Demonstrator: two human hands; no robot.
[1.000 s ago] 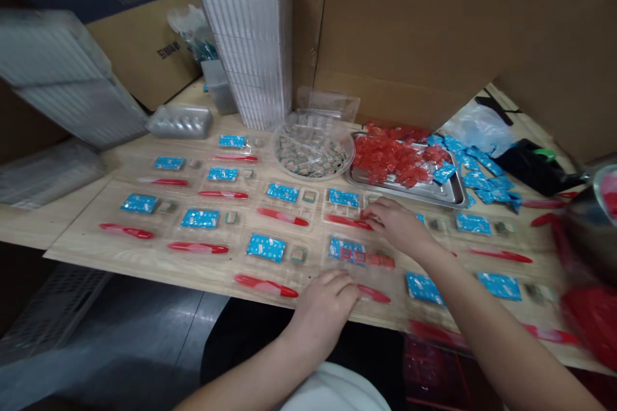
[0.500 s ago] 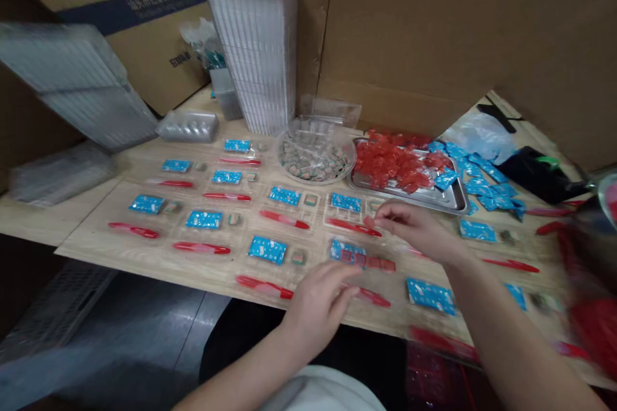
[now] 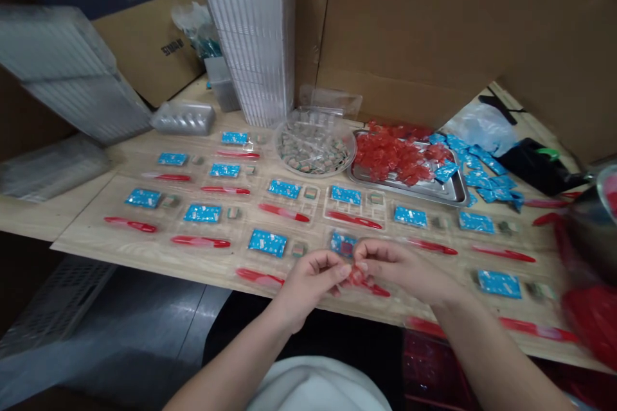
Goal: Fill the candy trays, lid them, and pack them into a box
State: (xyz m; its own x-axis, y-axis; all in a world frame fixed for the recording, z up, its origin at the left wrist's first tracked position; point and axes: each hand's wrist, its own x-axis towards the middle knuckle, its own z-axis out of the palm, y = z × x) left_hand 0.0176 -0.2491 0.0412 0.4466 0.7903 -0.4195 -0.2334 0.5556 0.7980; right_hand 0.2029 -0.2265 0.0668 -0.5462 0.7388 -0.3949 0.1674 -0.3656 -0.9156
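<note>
My left hand (image 3: 315,279) and my right hand (image 3: 390,268) meet low over the front of the table, fingertips pinched together. Between them is a small, shiny red translucent piece (image 3: 357,275); the fingers partly cover it. Under the hands lies a clear plastic tray with a blue patterned packet (image 3: 341,241), a dark red square (image 3: 346,248) and a red pen-shaped item (image 3: 380,291). Just behind is another clear tray (image 3: 380,209) with a blue packet (image 3: 346,195), a small green-and-pink square (image 3: 375,198) and a red pen-shaped item (image 3: 354,219).
Similar filled clear trays lie in rows across the table. Behind them stand a round tub (image 3: 315,164) of small squares and a metal tray (image 3: 456,189) of red crinkled pieces (image 3: 393,153). Blue packets (image 3: 482,173) lie right. Stacked clear trays (image 3: 255,45) rise at the back.
My right hand has come left and toward me, from the tray behind to my left hand. Both hands now pinch the red piece. The row of red squares is mostly covered.
</note>
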